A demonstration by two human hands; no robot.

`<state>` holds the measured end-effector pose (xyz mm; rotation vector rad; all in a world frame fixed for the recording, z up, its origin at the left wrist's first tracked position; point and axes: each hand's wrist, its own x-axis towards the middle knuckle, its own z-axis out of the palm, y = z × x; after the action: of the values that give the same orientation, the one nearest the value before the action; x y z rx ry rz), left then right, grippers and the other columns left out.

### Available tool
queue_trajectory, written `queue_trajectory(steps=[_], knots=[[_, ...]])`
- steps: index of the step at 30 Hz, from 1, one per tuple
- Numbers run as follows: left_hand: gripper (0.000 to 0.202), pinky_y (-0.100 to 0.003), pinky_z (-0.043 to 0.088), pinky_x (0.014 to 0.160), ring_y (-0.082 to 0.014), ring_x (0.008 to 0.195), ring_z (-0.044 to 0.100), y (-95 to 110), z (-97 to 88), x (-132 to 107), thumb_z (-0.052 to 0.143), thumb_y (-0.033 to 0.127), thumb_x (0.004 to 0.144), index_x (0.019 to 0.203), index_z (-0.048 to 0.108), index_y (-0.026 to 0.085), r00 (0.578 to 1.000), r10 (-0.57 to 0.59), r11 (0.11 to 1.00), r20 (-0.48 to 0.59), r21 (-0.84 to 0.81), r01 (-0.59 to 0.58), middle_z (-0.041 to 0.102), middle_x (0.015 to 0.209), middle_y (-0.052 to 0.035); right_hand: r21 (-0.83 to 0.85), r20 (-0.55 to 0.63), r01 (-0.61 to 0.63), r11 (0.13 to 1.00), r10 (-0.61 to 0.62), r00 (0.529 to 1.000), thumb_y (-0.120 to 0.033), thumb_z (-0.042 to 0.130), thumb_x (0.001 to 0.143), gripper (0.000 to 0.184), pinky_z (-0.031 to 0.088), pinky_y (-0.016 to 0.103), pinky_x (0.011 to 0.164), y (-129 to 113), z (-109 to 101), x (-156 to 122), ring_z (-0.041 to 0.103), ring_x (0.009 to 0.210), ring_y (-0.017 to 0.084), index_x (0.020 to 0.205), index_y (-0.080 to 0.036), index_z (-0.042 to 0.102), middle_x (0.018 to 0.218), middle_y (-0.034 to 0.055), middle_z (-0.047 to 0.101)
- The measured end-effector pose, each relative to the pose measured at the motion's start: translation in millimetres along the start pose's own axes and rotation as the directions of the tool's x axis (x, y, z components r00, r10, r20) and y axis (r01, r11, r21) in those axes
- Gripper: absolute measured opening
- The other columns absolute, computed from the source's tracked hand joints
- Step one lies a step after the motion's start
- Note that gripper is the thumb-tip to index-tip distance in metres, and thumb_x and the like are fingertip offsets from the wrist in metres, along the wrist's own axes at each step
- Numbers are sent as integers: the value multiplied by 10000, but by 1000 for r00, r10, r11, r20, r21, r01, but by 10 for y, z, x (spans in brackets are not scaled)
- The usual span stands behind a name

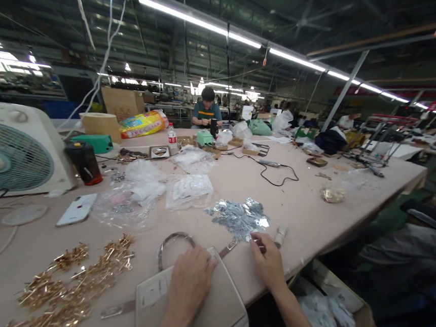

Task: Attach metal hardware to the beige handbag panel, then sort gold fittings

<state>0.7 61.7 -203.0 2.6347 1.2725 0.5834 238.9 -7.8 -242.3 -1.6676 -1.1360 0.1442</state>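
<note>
A beige handbag [200, 312] lies flat at the table's near edge, its curved handle [164, 247] sticking out beyond the top. Brown straps with metal buckles [228, 248] extend from its sides. My left hand [192, 277] presses on the bag, its fingers curled near the top edge. At the near rim of a heap of small silver metal plates [240, 217] is my right hand [267, 261], fingers bent and closed. Whether a plate is between those fingertips is too small to tell. A small pale roll [280, 236] lies just beyond that hand.
Gold-coloured metal fittings [69, 293] are spread at the left. Behind them are a phone [77, 210], a dark bottle [83, 162] and a fan [14, 145]. Plastic bags [190, 190] and a corded tool [269, 164] lie farther back. Another person [206, 111] sits across the table.
</note>
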Motion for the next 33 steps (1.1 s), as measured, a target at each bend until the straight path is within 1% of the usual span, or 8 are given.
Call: queue_trajectory(steps=[2,5,7,15,21,27,30,33], knots=[[212,-384,409,838,-252,943,618,9,-14,0,503,293,1044,916,652,212,1000,-5,1000,-1,-1,5,685,976,-65,-75,-23,1,997,-3,1000,-419,562,957,306,562,369,814,132,-84,97,672,914,240,1113,-199,707,1088,108,708],[210,-385,406,827,-257,934,620,11,-18,2,510,292,1041,906,650,214,1000,-9,1000,-13,2,9,685,966,-60,-204,28,44,978,-40,999,-406,556,944,266,554,404,856,250,-144,207,675,927,262,1007,-207,722,1010,103,717],[198,-386,404,818,-263,931,622,9,-13,3,527,291,1034,898,650,216,1000,-10,1000,-21,-2,10,682,957,-55,-261,56,65,963,-52,997,-394,551,938,244,551,405,834,275,-136,253,677,883,264,917,-222,722,934,93,721],[191,-386,397,802,-255,903,617,1,1,-8,539,279,1026,878,646,221,1000,-2,1000,-31,-9,2,673,946,-47,-295,80,44,955,-21,997,-351,588,879,209,534,382,749,286,-78,363,699,758,266,793,-225,731,782,82,757],[121,-383,428,854,-261,962,606,-43,4,-41,629,340,970,946,638,221,998,2,996,-65,-83,-8,651,993,-58,-324,110,8,946,30,994,-338,589,867,209,522,365,730,334,-71,393,717,746,264,806,-203,737,787,88,777],[304,-386,484,880,-274,1001,602,-67,-27,-66,781,424,835,1010,647,213,997,-38,988,-61,-154,29,625,1049,-72,-340,143,-5,940,57,988,-365,573,848,225,499,405,795,363,-61,364,696,807,293,815,-201,723,815,115,756],[362,-391,498,884,-270,1000,600,-79,-24,-65,817,447,803,1017,649,208,997,-52,985,-57,-166,41,617,1059,-69,-360,127,4,933,44,991,-384,574,838,242,478,448,870,383,-39,359,673,899,324,839,-189,719,883,153,742],[376,-399,501,886,-270,1000,598,-87,-12,-68,830,455,792,1012,650,208,997,-58,985,-60,-164,47,612,1055,-67,-383,110,30,923,14,994,-376,575,838,225,462,457,909,381,-20,347,650,932,328,831,-199,713,891,153,725]])
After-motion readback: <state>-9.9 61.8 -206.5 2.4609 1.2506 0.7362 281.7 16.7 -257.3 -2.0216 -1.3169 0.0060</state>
